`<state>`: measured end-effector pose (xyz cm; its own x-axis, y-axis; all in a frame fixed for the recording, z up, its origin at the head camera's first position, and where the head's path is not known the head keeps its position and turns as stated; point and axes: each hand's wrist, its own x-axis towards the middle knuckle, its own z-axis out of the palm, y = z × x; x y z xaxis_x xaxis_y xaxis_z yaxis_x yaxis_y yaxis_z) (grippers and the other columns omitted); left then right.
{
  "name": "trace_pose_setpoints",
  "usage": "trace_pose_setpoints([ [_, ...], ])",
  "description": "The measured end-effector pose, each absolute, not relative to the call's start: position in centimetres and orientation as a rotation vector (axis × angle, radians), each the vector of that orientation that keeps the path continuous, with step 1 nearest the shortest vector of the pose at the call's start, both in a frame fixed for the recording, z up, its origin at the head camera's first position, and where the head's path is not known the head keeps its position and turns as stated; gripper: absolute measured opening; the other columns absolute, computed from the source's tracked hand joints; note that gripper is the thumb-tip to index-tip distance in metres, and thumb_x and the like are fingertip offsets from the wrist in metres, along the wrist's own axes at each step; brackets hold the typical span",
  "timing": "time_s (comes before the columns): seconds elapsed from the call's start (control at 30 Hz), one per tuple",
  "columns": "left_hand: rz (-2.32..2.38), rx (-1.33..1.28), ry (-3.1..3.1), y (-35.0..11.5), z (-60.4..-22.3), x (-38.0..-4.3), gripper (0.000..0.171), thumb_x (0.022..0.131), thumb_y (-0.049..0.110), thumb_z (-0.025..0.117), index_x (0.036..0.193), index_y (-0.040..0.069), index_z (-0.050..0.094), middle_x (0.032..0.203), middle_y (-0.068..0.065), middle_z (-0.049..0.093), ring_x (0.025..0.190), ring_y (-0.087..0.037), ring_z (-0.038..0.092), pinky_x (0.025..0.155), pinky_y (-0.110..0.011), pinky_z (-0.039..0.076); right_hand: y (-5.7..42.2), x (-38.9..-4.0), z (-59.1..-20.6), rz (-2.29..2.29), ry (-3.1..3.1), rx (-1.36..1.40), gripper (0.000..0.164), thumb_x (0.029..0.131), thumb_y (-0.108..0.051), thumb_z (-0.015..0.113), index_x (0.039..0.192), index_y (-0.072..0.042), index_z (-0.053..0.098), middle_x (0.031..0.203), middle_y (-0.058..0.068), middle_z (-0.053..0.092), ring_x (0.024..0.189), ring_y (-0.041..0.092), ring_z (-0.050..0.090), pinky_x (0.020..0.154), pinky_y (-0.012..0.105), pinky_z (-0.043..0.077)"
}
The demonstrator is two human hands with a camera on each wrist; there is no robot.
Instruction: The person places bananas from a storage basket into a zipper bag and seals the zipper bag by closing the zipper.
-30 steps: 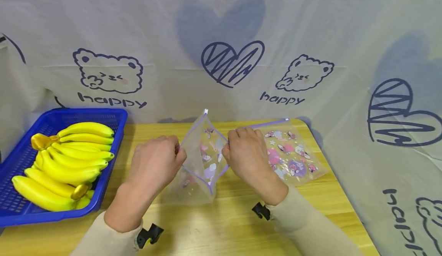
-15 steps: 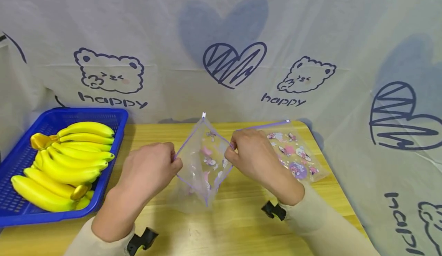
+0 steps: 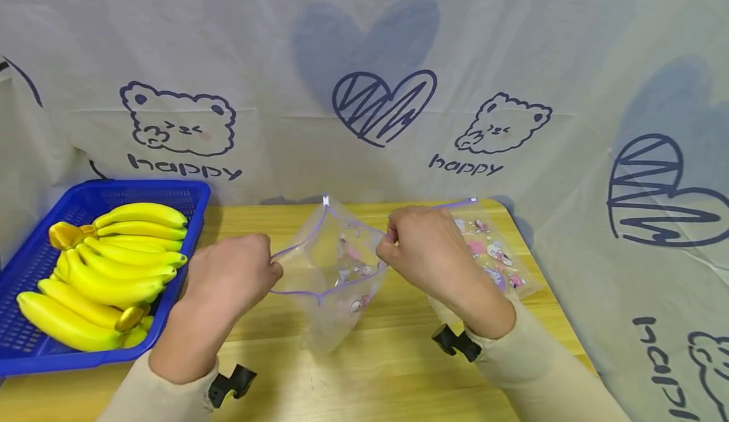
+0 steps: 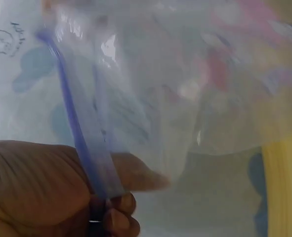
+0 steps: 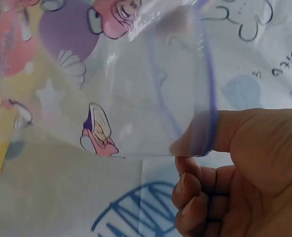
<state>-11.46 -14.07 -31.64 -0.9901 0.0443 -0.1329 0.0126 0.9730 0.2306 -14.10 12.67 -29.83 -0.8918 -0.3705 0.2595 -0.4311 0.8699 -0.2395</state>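
Observation:
Between the two hands hangs a clear zip bag [image 3: 333, 270] with a purple rim and pink cartoon prints, its mouth spread wide. My left hand [image 3: 230, 276] pinches the rim on the left side; in the left wrist view the thumb [image 4: 136, 173] lies inside the bag. On the opposite side my right hand [image 3: 429, 251] pinches the rim, and the right wrist view has the thumb [image 5: 190, 140] inside the bag and curled fingers [image 5: 187, 192] outside. A second printed zip bag [image 3: 501, 254] lies flat on the table, partly hidden behind the right hand and forearm.
A blue plastic basket [image 3: 202, 207] with several bunches of yellow bananas [image 3: 114, 276] stands at the left of the wooden table [image 3: 353, 384]. A white cloth [image 3: 273, 42] printed with bears and hearts hangs behind the table and along its right side.
The hands have moved apart, the left one leftward and the right one slightly rightward. The bag's mouth has widened and its slider end has shifted left. The basket and second bag have stayed put.

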Motion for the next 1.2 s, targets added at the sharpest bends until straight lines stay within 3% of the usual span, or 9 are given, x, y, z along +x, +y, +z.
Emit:
trace_pose_setpoints([
  [0.2,0.411,0.082,3.013,-12.5,-31.2,-11.4,0.044,0.09,0.054,0.079,0.075,0.017,0.061,0.065,0.0,0.058,0.061,-0.023,0.056,0.053,-0.042,0.043,11.8,-13.6,-29.6,0.497,-2.806,0.654,0.024,0.078,-0.008,0.065,0.061,-0.019,0.052,0.06,-0.005,0.048,0.056,0.014,0.043,0.062,0.032,0.038],
  [0.33,0.36,0.03,2.937,-13.6,-32.0,-12.4,0.025,0.095,0.032,0.072,0.08,0.014,0.062,0.074,-0.005,0.061,0.069,-0.028,0.059,0.06,-0.048,0.047,12.4,-14.1,-29.8,0.444,-2.822,0.587,0.029,0.076,-0.008,0.063,0.058,-0.019,0.043,0.058,-0.006,0.036,0.054,0.013,0.033,0.057,0.032,0.032],
  [0.43,0.342,-0.002,2.876,-14.7,-32.6,-12.7,0.01,0.091,0.017,0.064,0.083,0.013,0.062,0.077,-0.008,0.06,0.072,-0.032,0.059,0.062,-0.051,0.047,13.0,-14.5,-30.0,0.403,-2.84,0.546,0.034,0.074,-0.006,0.06,0.057,-0.019,0.034,0.058,-0.007,0.025,0.056,0.013,0.023,0.055,0.032,0.025],
  [0.5,0.378,0.006,2.86,-15.1,-32.6,-12.6,0.012,0.092,0.021,0.064,0.084,0.014,0.061,0.076,-0.006,0.058,0.071,-0.03,0.057,0.059,-0.047,0.045,13.1,-14.5,-29.9,0.399,-2.84,0.551,0.035,0.074,-0.005,0.059,0.057,-0.02,0.032,0.059,-0.007,0.023,0.056,0.013,0.022,0.056,0.032,0.023],
  [0.67,0.583,0.052,2.939,-14.3,-30.9,-11.1,0.014,0.092,0.03,0.064,0.09,0.018,0.06,0.071,-0.001,0.056,0.063,-0.024,0.053,0.054,-0.037,0.037,12.5,-13.8,-29.2,0.441,-2.802,0.607,0.032,0.082,-0.008,0.063,0.058,-0.019,0.045,0.058,-0.006,0.039,0.053,0.013,0.038,0.055,0.032,0.031],
  [0.8,0.682,0.062,3.055,-13.7,-30.3,-10.6,0.01,0.093,0.028,0.062,0.094,0.018,0.062,0.071,-0.001,0.059,0.06,-0.023,0.052,0.051,-0.037,0.036,12.2,-14.1,-29.5,0.437,-2.748,0.596,0.027,0.083,-0.01,0.067,0.061,-0.017,0.052,0.061,-0.004,0.049,0.056,0.016,0.047,0.059,0.034,0.039],
  [1.03,0.621,0.033,3.228,-13.9,-32.5,-11.8,0.017,0.101,0.024,0.068,0.088,0.013,0.066,0.074,-0.005,0.064,0.062,-0.027,0.058,0.053,-0.042,0.043,11.7,-15.8,-32.7,0.286,-2.673,0.643,0.027,0.077,-0.01,0.066,0.059,-0.016,0.046,0.059,-0.002,0.046,0.056,0.02,0.044,0.059,0.041,0.043],
  [1.2,0.659,0.022,3.204,-14.2,-33.3,-12.0,0.019,0.101,0.027,0.064,0.087,0.014,0.065,0.072,-0.004,0.062,0.06,-0.026,0.055,0.051,-0.039,0.04,11.5,-16.4,-33.8,0.292,-2.697,0.642,0.029,0.079,-0.01,0.066,0.06,-0.016,0.045,0.059,-0.002,0.046,0.055,0.02,0.045,0.059,0.041,0.045],
])
